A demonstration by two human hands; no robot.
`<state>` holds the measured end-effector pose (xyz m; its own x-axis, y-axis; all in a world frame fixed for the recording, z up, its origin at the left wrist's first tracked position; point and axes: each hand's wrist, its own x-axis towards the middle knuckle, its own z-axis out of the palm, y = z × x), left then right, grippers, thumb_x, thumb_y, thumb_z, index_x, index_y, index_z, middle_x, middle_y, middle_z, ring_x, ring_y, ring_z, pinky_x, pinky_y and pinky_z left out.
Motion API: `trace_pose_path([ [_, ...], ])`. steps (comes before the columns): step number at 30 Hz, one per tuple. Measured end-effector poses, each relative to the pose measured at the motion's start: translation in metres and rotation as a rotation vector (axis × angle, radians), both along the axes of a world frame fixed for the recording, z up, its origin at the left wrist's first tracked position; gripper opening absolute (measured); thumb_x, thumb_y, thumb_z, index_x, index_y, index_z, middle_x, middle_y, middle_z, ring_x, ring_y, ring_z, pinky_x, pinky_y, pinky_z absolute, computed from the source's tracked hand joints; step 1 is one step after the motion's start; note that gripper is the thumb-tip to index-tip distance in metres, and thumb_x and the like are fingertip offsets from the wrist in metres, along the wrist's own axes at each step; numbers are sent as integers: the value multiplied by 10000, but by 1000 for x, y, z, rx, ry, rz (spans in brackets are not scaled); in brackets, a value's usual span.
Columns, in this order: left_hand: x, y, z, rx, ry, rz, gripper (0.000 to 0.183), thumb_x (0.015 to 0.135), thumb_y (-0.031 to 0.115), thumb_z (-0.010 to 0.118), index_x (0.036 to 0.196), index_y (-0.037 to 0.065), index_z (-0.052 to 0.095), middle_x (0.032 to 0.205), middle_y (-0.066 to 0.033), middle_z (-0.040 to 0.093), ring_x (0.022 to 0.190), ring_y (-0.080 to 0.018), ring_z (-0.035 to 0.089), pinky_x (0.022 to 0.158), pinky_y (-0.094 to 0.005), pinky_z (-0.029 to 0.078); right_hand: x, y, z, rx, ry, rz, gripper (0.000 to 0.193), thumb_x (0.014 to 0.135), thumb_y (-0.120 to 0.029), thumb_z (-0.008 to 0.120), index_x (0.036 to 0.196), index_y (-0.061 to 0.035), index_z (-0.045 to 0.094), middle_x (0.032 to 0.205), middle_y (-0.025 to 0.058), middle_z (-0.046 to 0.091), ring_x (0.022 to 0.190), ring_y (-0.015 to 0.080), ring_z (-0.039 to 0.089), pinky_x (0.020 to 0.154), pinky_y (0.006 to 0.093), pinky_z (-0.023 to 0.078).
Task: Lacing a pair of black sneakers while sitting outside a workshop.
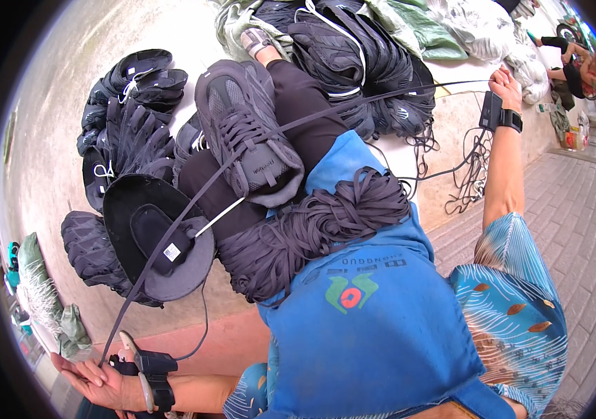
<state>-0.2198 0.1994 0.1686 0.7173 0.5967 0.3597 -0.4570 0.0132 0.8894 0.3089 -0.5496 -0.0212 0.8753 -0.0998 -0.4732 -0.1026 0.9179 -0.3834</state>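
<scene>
A grey-black shoe upper (225, 91) lies across my thighs, with a dark shoelace (354, 103) threaded through its eyelets. The lace runs taut to both sides. At the upper right my right hand (506, 91) is closed in a fist around one end. My left hand (99, 384), far out at the lower left, grips the other end between its fingers, some of them partly stretched. A thick bundle of dark laces (340, 213) rests on my lap over the blue apron (375, 328). A thin white stick (221, 215) pokes out below the upper.
Stacked dark shoe uppers (127, 133) sit to the left, beside an upper with its black lining showing (127, 209). More uppers (333, 56) are piled ahead near white and green sacks (479, 31). Loose laces (469, 181) hang at the right. Another person (584, 70) sits at the far right.
</scene>
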Motion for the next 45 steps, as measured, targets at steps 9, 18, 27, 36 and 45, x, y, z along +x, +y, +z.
trace_pose_path([
  [9, 89, -109, -16, 78, 337, 259, 418, 976, 45, 367, 1372, -70, 293, 1351, -204, 455, 396, 10, 284, 337, -147, 261, -60, 155, 59, -501, -549, 698, 285, 968, -121, 460, 1206, 31, 494, 835, 12, 575, 452, 15, 307, 366, 156, 259],
  [18, 182, -199, -154, 293, 760, -238, 222, 970, 193, 509, 1023, 2, 608, 719, -22, 620, 497, -26, 450, 490, -201, 383, -181, 342, 42, -1290, -1096, 1379, 188, 854, -131, 535, 950, -15, 649, 738, 159, 656, 695, 299, 654, 662, 361, 515],
  [27, 195, -194, -166, 469, 1029, -121, 193, 924, 192, 574, 915, 8, 632, 672, -22, 569, 576, -71, 489, 529, -239, 394, -167, 373, -15, -1679, -1254, 1032, 148, 858, -143, 542, 845, -7, 599, 690, 220, 607, 707, 406, 624, 639, 464, 496],
  [36, 202, -191, -167, 550, 974, -83, 189, 917, 174, 579, 955, 0, 641, 837, -115, 660, 743, -169, 612, 707, -297, 471, -172, 369, -13, -1640, -1355, 1057, 134, 838, -122, 545, 804, 3, 580, 749, 201, 618, 741, 400, 622, 658, 459, 499],
  [45, 212, -186, -179, 767, 843, 12, 167, 901, 156, 586, 947, 1, 631, 1013, -141, 650, 939, -275, 625, 848, -335, 465, -165, 374, -12, -1713, -1499, 1116, 89, 804, -107, 559, 777, -30, 523, 741, 162, 575, 720, 373, 595, 615, 434, 479],
])
